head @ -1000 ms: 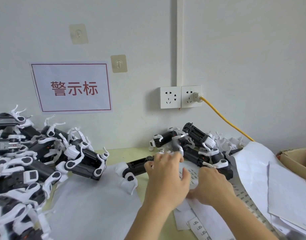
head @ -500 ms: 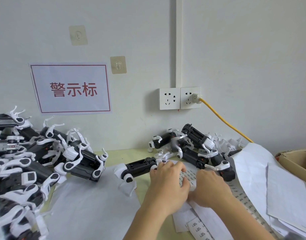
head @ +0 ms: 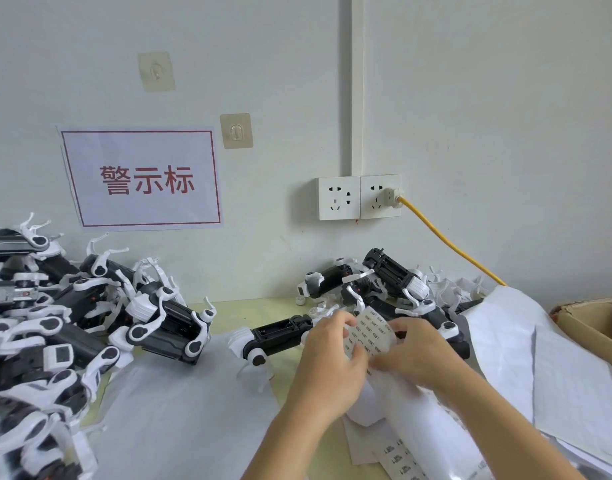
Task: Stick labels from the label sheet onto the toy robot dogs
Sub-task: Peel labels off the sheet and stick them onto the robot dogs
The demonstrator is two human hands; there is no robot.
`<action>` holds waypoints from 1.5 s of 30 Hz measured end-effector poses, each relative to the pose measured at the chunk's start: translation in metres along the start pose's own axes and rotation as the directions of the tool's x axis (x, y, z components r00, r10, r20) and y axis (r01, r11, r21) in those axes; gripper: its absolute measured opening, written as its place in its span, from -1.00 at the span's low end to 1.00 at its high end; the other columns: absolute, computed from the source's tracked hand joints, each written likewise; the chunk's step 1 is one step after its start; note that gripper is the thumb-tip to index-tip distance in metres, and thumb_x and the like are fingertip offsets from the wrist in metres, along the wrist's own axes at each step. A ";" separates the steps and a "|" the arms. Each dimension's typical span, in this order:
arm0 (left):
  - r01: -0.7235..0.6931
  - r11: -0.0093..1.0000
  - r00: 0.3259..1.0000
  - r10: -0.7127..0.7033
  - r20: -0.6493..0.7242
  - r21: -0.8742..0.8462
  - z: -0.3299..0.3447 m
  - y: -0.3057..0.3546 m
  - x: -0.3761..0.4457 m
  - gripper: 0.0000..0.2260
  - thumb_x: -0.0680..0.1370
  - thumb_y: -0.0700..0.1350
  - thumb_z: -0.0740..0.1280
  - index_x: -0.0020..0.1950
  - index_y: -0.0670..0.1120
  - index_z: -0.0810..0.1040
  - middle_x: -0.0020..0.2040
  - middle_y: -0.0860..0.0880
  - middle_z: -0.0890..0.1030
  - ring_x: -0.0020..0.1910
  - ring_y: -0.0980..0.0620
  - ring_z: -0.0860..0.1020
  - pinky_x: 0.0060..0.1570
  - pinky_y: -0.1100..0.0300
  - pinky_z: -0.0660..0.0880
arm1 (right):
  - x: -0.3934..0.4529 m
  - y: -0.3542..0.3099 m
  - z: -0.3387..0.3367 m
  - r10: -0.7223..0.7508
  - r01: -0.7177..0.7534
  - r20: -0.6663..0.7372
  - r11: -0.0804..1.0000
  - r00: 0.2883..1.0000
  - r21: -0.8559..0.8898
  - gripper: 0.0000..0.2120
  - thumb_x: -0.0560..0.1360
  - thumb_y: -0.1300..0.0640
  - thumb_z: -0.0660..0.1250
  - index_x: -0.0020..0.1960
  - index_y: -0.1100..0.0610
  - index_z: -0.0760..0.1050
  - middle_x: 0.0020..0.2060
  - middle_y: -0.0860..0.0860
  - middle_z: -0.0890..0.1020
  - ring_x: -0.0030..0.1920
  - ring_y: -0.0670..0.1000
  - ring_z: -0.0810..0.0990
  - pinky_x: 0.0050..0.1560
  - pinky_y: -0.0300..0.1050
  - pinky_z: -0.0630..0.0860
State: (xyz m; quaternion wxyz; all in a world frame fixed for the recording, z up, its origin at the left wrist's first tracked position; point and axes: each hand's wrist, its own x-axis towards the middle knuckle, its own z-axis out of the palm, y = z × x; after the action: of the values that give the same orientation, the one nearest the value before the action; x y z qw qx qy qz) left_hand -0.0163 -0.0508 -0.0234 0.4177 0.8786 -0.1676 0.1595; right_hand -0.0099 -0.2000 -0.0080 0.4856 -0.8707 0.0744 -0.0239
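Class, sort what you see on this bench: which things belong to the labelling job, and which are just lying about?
Belongs to the job:
label sheet, held by the left hand and the right hand
toy robot dog nearest the hands
pile of toy robot dogs

Lying about:
cardboard box
yellow cable
wall sign

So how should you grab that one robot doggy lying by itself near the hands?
Probably by its long black body, coming down from above. The toy robot dog lies flat on the table, the body is the thickest, sturdiest part, and its thin white legs stick out at the left end.
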 end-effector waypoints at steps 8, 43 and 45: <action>0.249 0.752 0.957 -0.289 0.034 -0.610 -0.002 0.009 0.005 -0.75 0.53 0.11 0.45 0.11 0.00 0.60 0.01 0.00 0.69 -0.11 0.05 0.69 -0.26 0.26 0.58 | -0.008 -0.015 -0.012 -0.233 0.190 -0.020 0.737 0.972 0.648 -0.72 0.49 0.28 0.45 0.19 0.15 0.58 -0.18 0.08 0.74 -0.41 -0.06 0.63 -0.35 -0.19 0.55; -0.212 0.971 0.878 0.140 -0.458 -0.109 -0.002 0.008 0.004 -0.87 0.51 -0.29 0.45 -0.16 -0.06 0.66 -0.23 0.12 0.64 -0.22 0.14 0.57 -0.21 0.39 0.45 | -0.015 -0.021 0.009 -0.344 0.378 -0.155 0.848 0.926 0.372 -0.89 0.50 0.23 0.40 -0.14 0.17 0.70 -0.19 0.20 0.71 -0.09 0.29 0.67 -0.06 0.26 0.62; -0.203 0.967 0.893 0.117 -0.434 -0.155 -0.002 0.008 0.004 -0.86 0.52 -0.28 0.44 -0.15 -0.05 0.68 -0.25 0.14 0.66 -0.23 0.15 0.60 -0.22 0.38 0.48 | -0.016 -0.022 0.008 -0.370 0.411 -0.182 0.851 0.911 0.327 -0.88 0.49 0.24 0.40 -0.17 0.17 0.70 -0.23 0.19 0.71 -0.15 0.27 0.67 -0.10 0.23 0.62</action>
State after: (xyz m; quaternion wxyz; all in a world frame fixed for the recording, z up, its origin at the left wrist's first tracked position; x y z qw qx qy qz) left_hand -0.0164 -0.0551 -0.0148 0.5140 0.7609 -0.1604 0.3620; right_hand -0.0225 -0.1790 0.0069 0.6158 -0.7617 -0.0825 -0.1841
